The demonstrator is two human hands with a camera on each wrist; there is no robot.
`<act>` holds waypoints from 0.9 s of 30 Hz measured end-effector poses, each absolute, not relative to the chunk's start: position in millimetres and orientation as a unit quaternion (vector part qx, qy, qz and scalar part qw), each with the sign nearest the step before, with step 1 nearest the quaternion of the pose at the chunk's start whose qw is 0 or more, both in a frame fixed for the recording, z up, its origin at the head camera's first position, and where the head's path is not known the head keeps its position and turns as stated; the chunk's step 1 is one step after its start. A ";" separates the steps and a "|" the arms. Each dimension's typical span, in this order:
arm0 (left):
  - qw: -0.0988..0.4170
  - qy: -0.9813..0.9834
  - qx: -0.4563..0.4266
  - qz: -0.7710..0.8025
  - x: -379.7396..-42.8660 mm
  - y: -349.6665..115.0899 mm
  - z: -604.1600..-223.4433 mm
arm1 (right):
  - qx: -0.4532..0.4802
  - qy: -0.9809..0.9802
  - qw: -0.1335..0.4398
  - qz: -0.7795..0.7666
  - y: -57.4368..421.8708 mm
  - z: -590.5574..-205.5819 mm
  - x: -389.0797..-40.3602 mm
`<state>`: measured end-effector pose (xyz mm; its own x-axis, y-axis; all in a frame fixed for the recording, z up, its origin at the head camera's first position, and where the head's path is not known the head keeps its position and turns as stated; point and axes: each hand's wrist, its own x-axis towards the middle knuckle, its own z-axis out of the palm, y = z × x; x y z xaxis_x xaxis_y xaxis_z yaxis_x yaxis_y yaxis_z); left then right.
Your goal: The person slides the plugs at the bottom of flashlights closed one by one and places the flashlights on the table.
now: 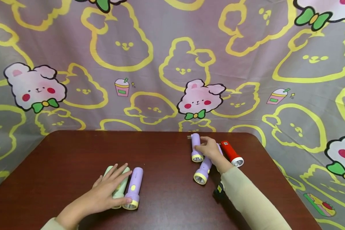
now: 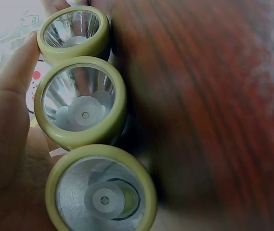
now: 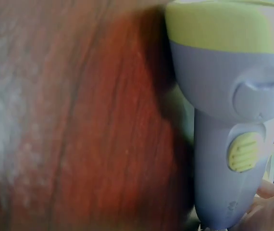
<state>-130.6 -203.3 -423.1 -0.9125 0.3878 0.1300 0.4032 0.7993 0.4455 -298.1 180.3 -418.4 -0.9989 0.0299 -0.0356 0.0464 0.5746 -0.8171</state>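
Note:
Several flashlights lie on the table. My left hand point(image 1: 104, 193) rests with extended fingers over pale green flashlights point(image 1: 121, 188), and its thumb touches the head of a purple flashlight point(image 1: 134, 187) beside them. In the left wrist view, three yellow-rimmed lamp heads point(image 2: 81, 103) line up in a row along that hand. At the back right, my right hand point(image 1: 210, 148) holds a purple flashlight point(image 1: 195, 142) with metal plug prongs at its far end, between thumb and fingers. Under that wrist lies another purple flashlight point(image 1: 205, 166), partly hidden; a purple flashlight point(image 3: 228, 110) with a yellow switch fills the right wrist view's right side.
A red flashlight point(image 1: 231, 153) with a white head lies right of the right hand. The dark brown table point(image 1: 166, 198) ends at a patterned curtain point(image 1: 161, 73) behind it. A small black device point(image 1: 219, 191) is by the right sleeve.

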 end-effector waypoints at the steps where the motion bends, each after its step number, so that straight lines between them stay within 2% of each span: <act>1: 0.015 -0.948 -0.209 -0.239 -130.9 -203.5 -422.6 | 0.023 0.886 0.007 -0.463 180.1 -418.0 -297.7; 10: 0.011 -0.948 -0.216 -0.235 -132.3 -203.7 -419.2 | 0.036 0.872 -0.024 -0.487 180.3 -415.4 -296.6; 17: 0.003 -0.948 -0.211 -0.239 -131.4 -204.0 -421.5 | 0.037 0.862 -0.012 -0.506 179.3 -409.6 -293.6; 27: 0.022 -0.948 -0.217 -0.232 -131.3 -205.7 -420.5 | 0.048 0.841 -0.003 -0.539 171.6 -401.0 -288.3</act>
<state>-131.3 -205.7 -420.5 -0.9051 0.4007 0.1425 0.4212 0.7986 0.4300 -288.3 171.6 -401.0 -0.9953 0.0841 -0.0474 0.0783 0.4151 -0.9064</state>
